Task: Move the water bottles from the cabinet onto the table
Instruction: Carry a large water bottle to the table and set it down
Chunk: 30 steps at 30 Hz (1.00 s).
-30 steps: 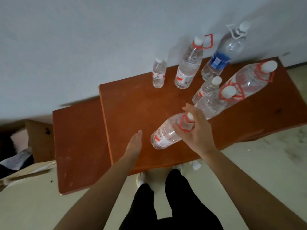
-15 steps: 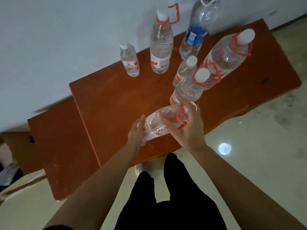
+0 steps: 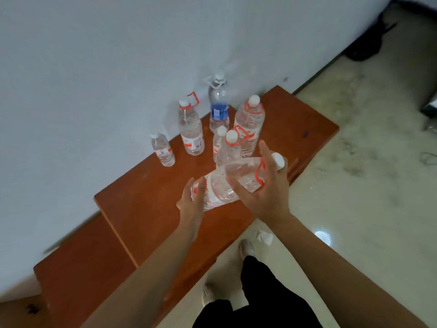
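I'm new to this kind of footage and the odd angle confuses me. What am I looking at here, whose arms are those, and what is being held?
There is no machine here. A person wears a wide-angle camera on the head, looking forward and down, so the two bare arms reaching in from below are the person's own; the dark trousers and shoes show at the bottom. The right hand grips a large clear water bottle, tilted on its side, near its neck and red handle, while the left hand steadies its base. Below them is a reddish-brown wooden top against a pale wall. Six more bottles stand upright at its back, one with a blue label, and a small bottle stands furthest left.
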Each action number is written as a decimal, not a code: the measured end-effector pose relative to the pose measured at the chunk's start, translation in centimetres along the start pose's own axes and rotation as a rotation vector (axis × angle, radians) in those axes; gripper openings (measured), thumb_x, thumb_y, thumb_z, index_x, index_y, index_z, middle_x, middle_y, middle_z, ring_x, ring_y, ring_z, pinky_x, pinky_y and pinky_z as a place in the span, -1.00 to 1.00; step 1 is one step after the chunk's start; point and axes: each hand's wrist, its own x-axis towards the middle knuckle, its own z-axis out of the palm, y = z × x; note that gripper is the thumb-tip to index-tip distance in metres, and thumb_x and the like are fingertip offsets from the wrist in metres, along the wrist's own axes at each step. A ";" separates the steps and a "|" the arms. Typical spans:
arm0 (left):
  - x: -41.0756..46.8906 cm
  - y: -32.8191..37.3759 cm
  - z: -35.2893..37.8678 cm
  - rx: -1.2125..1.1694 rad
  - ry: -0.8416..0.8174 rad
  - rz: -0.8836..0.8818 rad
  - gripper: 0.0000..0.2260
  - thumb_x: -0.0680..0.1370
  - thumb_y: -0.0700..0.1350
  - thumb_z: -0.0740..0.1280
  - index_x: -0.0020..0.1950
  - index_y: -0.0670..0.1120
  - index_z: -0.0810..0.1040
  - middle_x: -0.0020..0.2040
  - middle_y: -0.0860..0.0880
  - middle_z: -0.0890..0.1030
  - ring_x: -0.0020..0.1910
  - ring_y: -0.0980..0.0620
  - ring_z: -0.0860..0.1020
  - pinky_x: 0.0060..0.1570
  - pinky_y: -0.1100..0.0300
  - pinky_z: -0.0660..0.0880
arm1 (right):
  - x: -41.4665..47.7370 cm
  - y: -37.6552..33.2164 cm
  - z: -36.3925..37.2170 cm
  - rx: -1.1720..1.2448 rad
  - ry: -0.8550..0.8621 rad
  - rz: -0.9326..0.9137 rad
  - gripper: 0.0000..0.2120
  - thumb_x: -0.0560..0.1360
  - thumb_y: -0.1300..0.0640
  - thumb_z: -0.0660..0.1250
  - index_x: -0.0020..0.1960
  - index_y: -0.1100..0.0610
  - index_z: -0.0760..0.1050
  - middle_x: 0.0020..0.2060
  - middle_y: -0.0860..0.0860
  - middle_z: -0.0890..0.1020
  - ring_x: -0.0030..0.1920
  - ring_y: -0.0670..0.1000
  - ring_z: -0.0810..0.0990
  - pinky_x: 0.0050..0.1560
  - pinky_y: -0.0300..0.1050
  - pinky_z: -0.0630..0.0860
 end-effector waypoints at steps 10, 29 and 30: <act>-13.2 7.1 11.7 0.177 -0.358 0.467 -0.38 0.41 0.55 0.27 0.43 0.42 0.31 0.57 0.06 0.32 0.52 -0.04 0.33 0.42 -0.23 0.37 | -6.2 0.4 -19.2 -0.167 0.505 0.158 0.00 0.33 -0.21 0.57 0.55 -0.05 0.06 0.27 0.29 0.43 0.15 -0.28 0.36 -0.01 -0.41 0.38; -60.6 -12.1 46.3 0.349 -1.088 0.807 -0.20 0.19 0.60 0.38 0.33 0.24 0.51 0.36 -0.14 0.50 0.24 -0.07 0.58 0.24 -0.01 0.58 | -52.5 2.1 -62.2 -0.505 1.285 0.474 -0.33 0.35 -0.22 0.55 0.32 0.06 0.42 0.17 0.03 0.48 0.19 -0.17 0.44 0.07 -0.47 0.43; -63.7 -14.0 48.1 0.388 -1.151 0.804 -0.23 0.20 0.59 0.38 0.32 0.26 0.51 0.36 -0.14 0.50 0.24 -0.07 0.58 0.24 0.00 0.57 | -55.6 2.0 -64.0 -0.529 1.333 0.508 -0.32 0.35 -0.20 0.56 0.33 0.06 0.42 0.16 0.03 0.48 0.19 -0.12 0.45 0.08 -0.41 0.46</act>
